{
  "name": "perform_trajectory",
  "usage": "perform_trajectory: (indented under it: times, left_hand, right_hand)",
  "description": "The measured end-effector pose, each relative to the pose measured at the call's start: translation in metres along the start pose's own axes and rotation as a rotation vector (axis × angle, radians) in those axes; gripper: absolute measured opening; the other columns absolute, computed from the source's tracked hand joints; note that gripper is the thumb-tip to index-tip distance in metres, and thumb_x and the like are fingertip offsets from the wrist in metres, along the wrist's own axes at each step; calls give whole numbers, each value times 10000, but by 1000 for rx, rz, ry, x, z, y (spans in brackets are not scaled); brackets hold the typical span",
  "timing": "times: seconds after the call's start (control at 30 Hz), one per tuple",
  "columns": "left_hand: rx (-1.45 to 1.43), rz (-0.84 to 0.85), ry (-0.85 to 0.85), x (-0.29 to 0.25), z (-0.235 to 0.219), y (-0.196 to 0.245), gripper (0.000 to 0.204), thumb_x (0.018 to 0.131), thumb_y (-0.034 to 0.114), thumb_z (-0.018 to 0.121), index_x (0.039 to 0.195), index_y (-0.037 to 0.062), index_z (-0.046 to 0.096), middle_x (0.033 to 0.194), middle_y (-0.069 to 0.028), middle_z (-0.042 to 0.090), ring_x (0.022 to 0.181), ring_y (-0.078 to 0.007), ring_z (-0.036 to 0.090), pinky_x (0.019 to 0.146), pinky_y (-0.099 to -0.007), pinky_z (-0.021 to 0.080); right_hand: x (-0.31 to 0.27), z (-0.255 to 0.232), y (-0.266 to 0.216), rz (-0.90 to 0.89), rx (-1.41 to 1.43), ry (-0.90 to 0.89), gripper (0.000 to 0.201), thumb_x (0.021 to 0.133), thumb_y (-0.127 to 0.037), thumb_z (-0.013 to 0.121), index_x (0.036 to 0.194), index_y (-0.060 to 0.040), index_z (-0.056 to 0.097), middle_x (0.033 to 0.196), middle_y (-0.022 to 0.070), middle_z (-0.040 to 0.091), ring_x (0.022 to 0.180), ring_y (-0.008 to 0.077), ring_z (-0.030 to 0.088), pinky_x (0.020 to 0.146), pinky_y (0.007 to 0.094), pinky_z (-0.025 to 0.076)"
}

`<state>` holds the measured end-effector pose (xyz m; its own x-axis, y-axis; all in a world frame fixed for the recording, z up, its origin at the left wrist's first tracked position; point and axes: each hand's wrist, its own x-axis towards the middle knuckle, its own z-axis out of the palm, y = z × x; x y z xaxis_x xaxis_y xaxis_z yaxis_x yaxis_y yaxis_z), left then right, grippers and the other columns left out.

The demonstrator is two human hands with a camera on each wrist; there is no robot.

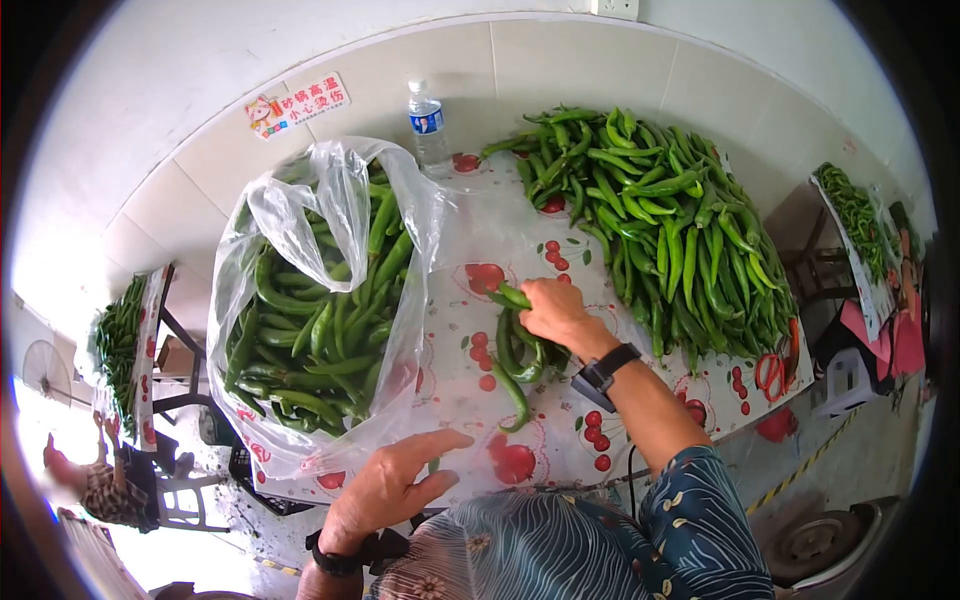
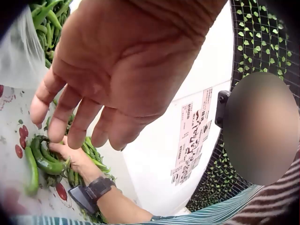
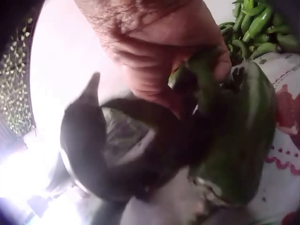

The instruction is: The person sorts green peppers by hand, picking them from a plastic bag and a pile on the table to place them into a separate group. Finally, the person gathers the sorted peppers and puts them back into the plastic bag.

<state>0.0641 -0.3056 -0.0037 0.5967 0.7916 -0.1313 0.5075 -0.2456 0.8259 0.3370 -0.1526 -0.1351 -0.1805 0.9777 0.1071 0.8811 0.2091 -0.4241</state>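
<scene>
My right hand (image 1: 560, 314) pinches a green pepper (image 1: 514, 295) over a small group of peppers (image 1: 530, 370) at mid-table. In the right wrist view, the fingers of that hand (image 3: 154, 51) curl round a pepper stem end, with dark, blurred peppers (image 3: 239, 140) close beneath. My left hand (image 1: 400, 480) hovers at the table's front edge, fingers loosely extended; a bit of green (image 1: 433, 465) shows between thumb and forefinger. The left wrist view shows the left palm (image 2: 122, 70) holding nothing, with the right hand (image 2: 77, 159) beyond it at the peppers (image 2: 47, 161).
A clear plastic bag (image 1: 425, 225) full of peppers stands left. A large pepper heap (image 1: 670, 220) covers the right side, with red scissors (image 1: 770, 376) at its front corner. A water bottle (image 1: 427, 125) stands by the wall. A person (image 1: 120, 485) is at far left.
</scene>
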Motion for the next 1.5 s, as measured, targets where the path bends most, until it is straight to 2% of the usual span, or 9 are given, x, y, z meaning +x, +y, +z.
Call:
perform_trajectory:
  times: [0.23, 0.43, 0.53, 0.8, 0.87, 1.0, 1.17, 1.3, 1.5]
  left_hand:
    - [-33, -14, -92, 30, 17, -19, 387, 847, 76, 613, 1231, 61, 565, 1129, -132, 647, 977, -259, 650, 764, -339, 535]
    - [174, 250, 25, 87, 49, -32, 417, 811, 90, 636, 1215, 60, 536, 1148, -154, 602, 1017, -359, 597, 852, -393, 495]
    - [273, 209, 109, 101, 61, -35, 406, 761, 88, 658, 1149, 56, 543, 1226, -158, 548, 1079, -383, 543, 905, -424, 464]
    - [381, 395, 287, 146, 91, -90, 416, 705, 46, 669, 1095, 24, 524, 1158, -169, 544, 1117, -369, 520, 921, -418, 453]
    - [253, 328, 348, 142, 85, -88, 412, 740, 54, 663, 1120, 14, 510, 1135, -178, 553, 1088, -380, 534, 906, -422, 463]
    - [-36, 152, 333, 119, 57, -51, 383, 837, 88, 629, 1177, -2, 480, 1060, -181, 596, 1012, -359, 581, 880, -403, 482]
    - [-531, 107, 269, 78, -4, 11, 286, 910, 75, 565, 1177, 9, 487, 1056, -78, 621, 997, -128, 576, 847, -296, 492]
    - [-605, 204, 495, 16, -66, 38, 356, 895, 173, 613, 1185, -9, 517, 1081, -91, 626, 997, -158, 602, 866, -287, 487]
    - [364, -138, 566, -32, -109, -14, 379, 759, 111, 680, 1110, -1, 589, 1050, -139, 640, 1011, -248, 616, 879, -349, 481]
  right_hand:
    - [-32, -67, 29, 235, 308, 67, 328, 768, -216, 584, 981, 32, 567, 802, 254, 618, 734, 410, 606, 683, 450, 466]
    - [-72, -40, 76, 322, 336, 118, 417, 783, -212, 562, 1121, 32, 550, 893, 274, 622, 828, 406, 607, 737, 427, 471]
    - [-74, -47, 65, 386, 370, 4, 416, 780, -202, 557, 1130, 24, 550, 915, 267, 628, 855, 401, 612, 769, 426, 470]
    - [-74, -23, 69, 321, 274, 13, 412, 781, -164, 560, 1158, 1, 538, 960, 263, 628, 928, 421, 599, 815, 454, 470]
    - [-72, -26, 71, 325, 300, 18, 422, 774, -154, 566, 1163, 7, 543, 950, 253, 635, 913, 405, 613, 797, 446, 475]
    - [-74, -27, 81, 412, 621, 17, 406, 776, -133, 571, 1151, 22, 551, 791, 85, 620, 695, 158, 566, 628, 314, 458]
    - [-79, -4, 109, 380, 540, 90, 389, 786, -157, 576, 1132, 20, 558, 729, 52, 581, 632, 126, 532, 556, 292, 429]
    - [-80, -7, 101, 430, 656, 87, 414, 795, -170, 580, 1167, 8, 548, 724, 32, 558, 640, 120, 527, 556, 286, 421]
    - [-82, -14, 91, 406, 606, 86, 371, 803, -168, 557, 1126, 14, 559, 729, 31, 549, 639, 115, 495, 569, 279, 410]
